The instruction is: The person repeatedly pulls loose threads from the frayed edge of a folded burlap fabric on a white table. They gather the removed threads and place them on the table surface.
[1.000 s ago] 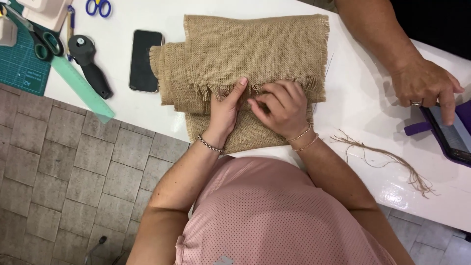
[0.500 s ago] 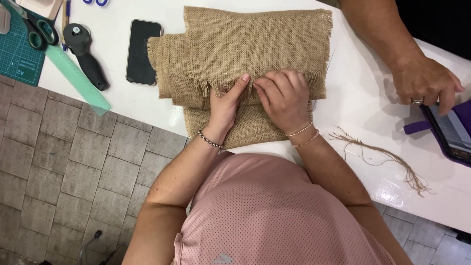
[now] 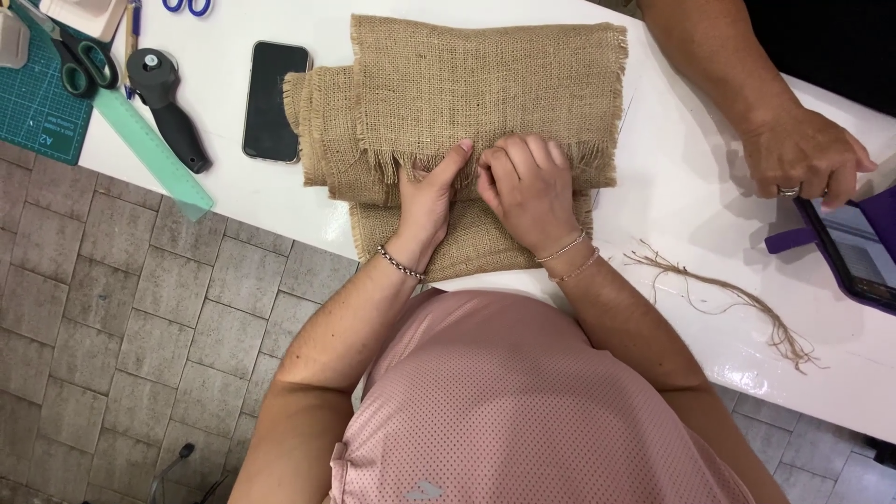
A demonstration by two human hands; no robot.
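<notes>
Bright, even light; sharp focus; table point(image 3: 691, 196) glare.

White glossy table point(image 3: 709, 215) over paved floor point(image 3: 121, 308).
Tabletop reflects bright overhead light near its front edge; floor is grey-brown rectangular pavers in a staggered pattern, visible left and lower right.

The burlap cloth point(image 3: 485, 84) at the centre is tan with a coarse open weave, and the loose threads point(image 3: 728, 299) at four o'clock are the same tan on the glossy white table point(image 3: 691, 205). At ten o'clock lie a black phone point(image 3: 275, 100), a black rotary cutter point(image 3: 168, 107), a pale mint ruler point(image 3: 154, 154) and a dark green cutting mat point(image 3: 37, 107) with a light grid. The shirt point(image 3: 523, 401) at six o'clock is dusty pink with fine dots, the floor tiles point(image 3: 112, 308) at eight o'clock are grey-brown, and the tablet case point(image 3: 793, 240) at three o'clock is purple.
</notes>
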